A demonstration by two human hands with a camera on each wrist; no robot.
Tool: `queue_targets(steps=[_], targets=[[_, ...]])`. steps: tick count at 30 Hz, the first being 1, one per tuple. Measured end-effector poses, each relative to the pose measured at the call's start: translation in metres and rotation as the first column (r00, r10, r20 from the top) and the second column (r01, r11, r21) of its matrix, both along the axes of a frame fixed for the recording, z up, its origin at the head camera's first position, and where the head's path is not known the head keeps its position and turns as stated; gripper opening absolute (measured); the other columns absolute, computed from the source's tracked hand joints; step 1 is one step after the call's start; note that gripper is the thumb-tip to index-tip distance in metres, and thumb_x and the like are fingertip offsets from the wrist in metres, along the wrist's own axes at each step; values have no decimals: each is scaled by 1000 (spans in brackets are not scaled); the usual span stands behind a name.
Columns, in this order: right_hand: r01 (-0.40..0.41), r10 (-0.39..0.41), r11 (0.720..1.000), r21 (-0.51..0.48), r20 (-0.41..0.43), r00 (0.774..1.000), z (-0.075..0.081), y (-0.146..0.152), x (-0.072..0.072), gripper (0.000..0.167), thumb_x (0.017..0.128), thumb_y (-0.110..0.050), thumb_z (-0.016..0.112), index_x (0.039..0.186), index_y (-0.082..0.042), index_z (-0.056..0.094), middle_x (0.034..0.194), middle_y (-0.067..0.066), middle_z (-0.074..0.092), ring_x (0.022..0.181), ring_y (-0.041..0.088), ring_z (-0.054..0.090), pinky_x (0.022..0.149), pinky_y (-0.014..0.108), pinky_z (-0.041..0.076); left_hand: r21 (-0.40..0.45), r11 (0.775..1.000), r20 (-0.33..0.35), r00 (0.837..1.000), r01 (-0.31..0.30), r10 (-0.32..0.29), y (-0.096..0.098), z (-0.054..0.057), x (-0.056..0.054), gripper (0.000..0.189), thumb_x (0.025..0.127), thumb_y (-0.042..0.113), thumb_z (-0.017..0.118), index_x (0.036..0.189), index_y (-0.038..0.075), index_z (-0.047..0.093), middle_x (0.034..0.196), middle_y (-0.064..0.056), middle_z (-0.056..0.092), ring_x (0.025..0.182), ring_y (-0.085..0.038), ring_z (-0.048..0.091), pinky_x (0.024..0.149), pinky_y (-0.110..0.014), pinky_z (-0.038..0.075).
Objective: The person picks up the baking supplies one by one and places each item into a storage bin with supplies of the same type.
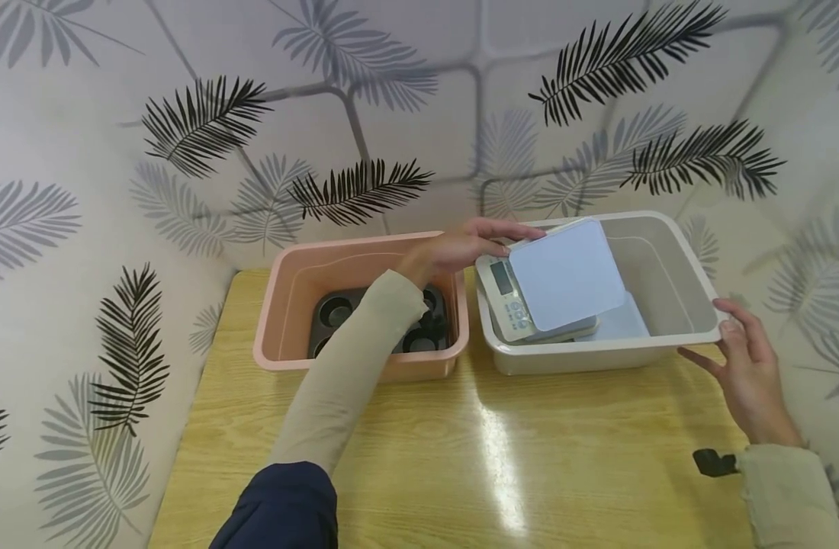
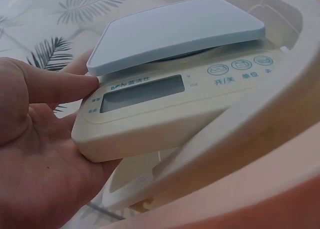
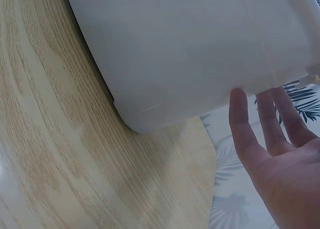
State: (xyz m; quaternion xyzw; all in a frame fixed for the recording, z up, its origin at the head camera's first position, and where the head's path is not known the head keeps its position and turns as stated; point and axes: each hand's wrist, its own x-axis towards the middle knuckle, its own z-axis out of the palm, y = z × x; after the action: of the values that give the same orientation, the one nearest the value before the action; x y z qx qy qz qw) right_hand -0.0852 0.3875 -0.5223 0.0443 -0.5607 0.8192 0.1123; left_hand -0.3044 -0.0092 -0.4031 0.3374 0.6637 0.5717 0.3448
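My left hand [image 1: 454,245] grips one end of a white kitchen scale [image 2: 145,114], with the thumb on top beside its display and the other fingers partly hidden underneath. The scale lies tilted inside a white plastic bin [image 1: 656,259], its square pale platform [image 1: 567,274] facing up. Beneath it, a flat light-blue item [image 1: 625,324] shows in part; its kind cannot be told. My right hand [image 1: 756,374] holds the bin's rim at the near right corner, and several of its fingertips touch the bin's outer wall in the right wrist view.
Left of the white bin stands a pink plastic bin [image 1: 289,305] with a dark muffin tin [image 1: 323,324] inside, partly covered by my left sleeve. Both bins are on a wooden table [image 1: 406,457]. Leaf-patterned fabric or paper [image 1: 447,130] covers the wall behind.
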Motion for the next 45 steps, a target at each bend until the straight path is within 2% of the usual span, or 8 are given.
queue_targets(steps=[4,9,16,19,23,26,34,45], targets=[[-4,4,1000,2,0,1000,0,1,1,44,117,-8,42,161,-4,44,154,0,54,135,7,66,88,30,67,-28,999,-13,999,40,-40,7,-2,3,51,108,-10,46,157,-2,54,171,-12,49,163,-17,40,129,-30,38],[-12,12,1000,6,6,1000,1,1,1,45,118,-9,42,162,-5,43,155,-1,54,135,6,65,89,29,67,-72,996,-16,999,44,-46,13,-3,6,52,106,-10,48,155,4,60,168,-8,54,160,-16,43,131,-32,35],[-8,8,1000,1,1,1000,1,0,1,44,118,-9,42,162,-5,44,154,0,53,135,7,65,89,30,67,-139,986,-59,993,91,-100,24,-6,10,51,107,-9,50,155,6,61,167,-10,55,158,-22,48,126,-32,42],[-8,8,1000,0,-2,1000,1,-1,0,44,118,-8,42,161,-4,44,153,0,54,135,7,65,88,30,67,-221,971,-145,982,88,-122,27,-2,13,48,110,2,52,156,11,60,169,-7,53,160,-22,45,128,-31,41],[-13,13,1000,-2,1,1000,1,-1,0,44,118,-8,41,161,-4,44,153,-1,56,136,7,65,88,30,67,-284,958,-291,948,41,-127,29,8,16,47,110,15,55,157,17,60,172,-1,49,165,-18,37,133,-35,34],[-12,12,1000,-8,6,1000,1,0,1,44,118,-8,41,161,-5,44,153,0,56,135,7,65,88,31,67,-257,966,-332,937,18,-105,29,13,18,48,109,14,55,157,17,60,171,-3,50,164,-19,37,133,-38,34],[-12,12,1000,-8,6,1000,1,-1,0,44,118,-8,41,162,-5,44,152,0,56,134,7,66,88,30,67,-167,986,-307,951,-29,-24,21,15,21,45,109,9,61,154,9,61,163,-9,59,158,-25,47,131,-38,38],[-12,12,999,-50,9,1000,-1,-1,0,44,117,-7,42,161,-5,45,152,0,56,134,7,67,87,31,67,-73,997,-249,967,32,-49,13,13,36,45,107,1,60,152,0,59,161,-18,59,151,-32,56,123,-29,46]])
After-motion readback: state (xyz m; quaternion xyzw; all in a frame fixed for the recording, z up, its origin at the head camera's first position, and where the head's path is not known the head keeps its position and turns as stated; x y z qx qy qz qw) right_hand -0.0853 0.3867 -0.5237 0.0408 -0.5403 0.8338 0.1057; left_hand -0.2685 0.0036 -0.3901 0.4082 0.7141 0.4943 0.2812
